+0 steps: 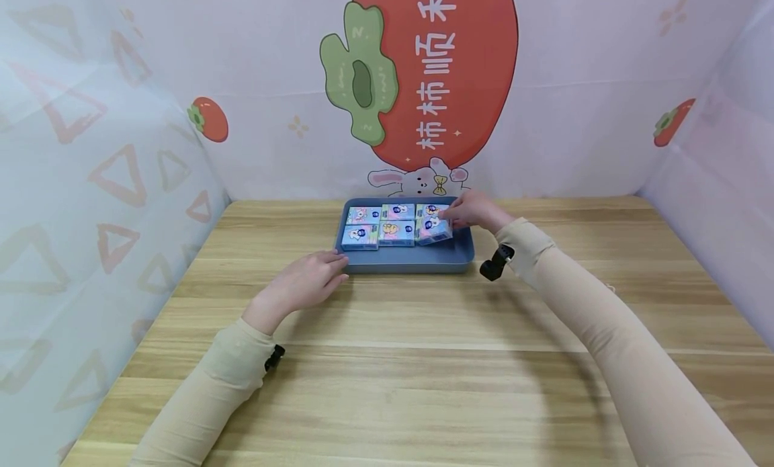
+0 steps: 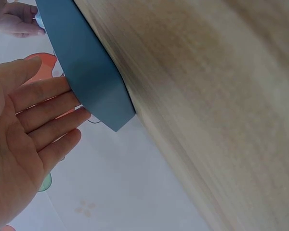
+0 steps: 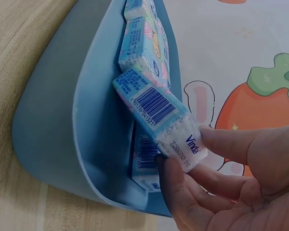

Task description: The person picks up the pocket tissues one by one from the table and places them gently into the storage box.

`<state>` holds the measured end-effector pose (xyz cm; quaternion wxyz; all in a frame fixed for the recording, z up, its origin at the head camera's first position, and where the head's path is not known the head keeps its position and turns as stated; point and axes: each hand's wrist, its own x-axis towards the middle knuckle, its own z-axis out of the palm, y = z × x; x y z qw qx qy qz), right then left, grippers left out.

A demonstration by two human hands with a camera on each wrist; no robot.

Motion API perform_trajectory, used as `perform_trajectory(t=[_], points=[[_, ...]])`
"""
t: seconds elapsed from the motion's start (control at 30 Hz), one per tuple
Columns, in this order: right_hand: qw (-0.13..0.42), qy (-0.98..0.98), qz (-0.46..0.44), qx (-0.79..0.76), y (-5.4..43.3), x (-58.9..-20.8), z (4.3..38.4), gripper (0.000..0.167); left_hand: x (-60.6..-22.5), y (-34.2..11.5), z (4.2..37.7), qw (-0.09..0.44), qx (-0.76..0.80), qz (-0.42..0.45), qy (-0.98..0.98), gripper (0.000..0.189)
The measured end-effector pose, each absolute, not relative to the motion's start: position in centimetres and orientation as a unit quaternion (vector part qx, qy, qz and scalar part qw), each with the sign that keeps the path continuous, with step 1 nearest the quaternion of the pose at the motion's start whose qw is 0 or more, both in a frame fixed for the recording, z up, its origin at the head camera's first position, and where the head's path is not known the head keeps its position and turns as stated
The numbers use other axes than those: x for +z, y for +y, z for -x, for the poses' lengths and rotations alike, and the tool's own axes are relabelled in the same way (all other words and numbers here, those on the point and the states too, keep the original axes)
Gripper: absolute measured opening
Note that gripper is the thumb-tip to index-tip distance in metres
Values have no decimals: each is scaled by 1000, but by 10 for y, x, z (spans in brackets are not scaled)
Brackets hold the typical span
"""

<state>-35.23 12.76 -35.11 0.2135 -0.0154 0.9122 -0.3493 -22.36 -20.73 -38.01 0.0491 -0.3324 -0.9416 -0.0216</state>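
Note:
In the head view a blue-grey tray [image 1: 417, 257] stands on the table, with small tissue packs [image 1: 396, 232] laid in two rows. My right hand [image 1: 480, 211] pinches one end of the tissue pack [image 3: 156, 108] at the tray's right, thumb on one side and fingers on the other. That pack is tilted, and another pack [image 3: 145, 159] shows beneath it in the right wrist view. Straight fingers of my left hand [image 1: 305, 279] rest at the tray's front left corner. The left wrist view shows that palm, with fingertips at the tray's outer wall [image 2: 94, 72].
A wood-grain table [image 1: 399, 373] spreads out in front of the tray. Behind it hangs a white printed cloth [image 1: 574, 117] with a large red persimmon [image 1: 478, 70]. Patterned side cloths border the table left and right. Black camera mounts [image 1: 496, 264] sit on both wrists.

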Motion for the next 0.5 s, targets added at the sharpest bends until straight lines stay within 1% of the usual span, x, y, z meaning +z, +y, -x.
perform_trajectory(t=[0.5], points=[[213,893,6,-396,129,-354,352,41,-379,-207,223,48,-23,330,-943,38]])
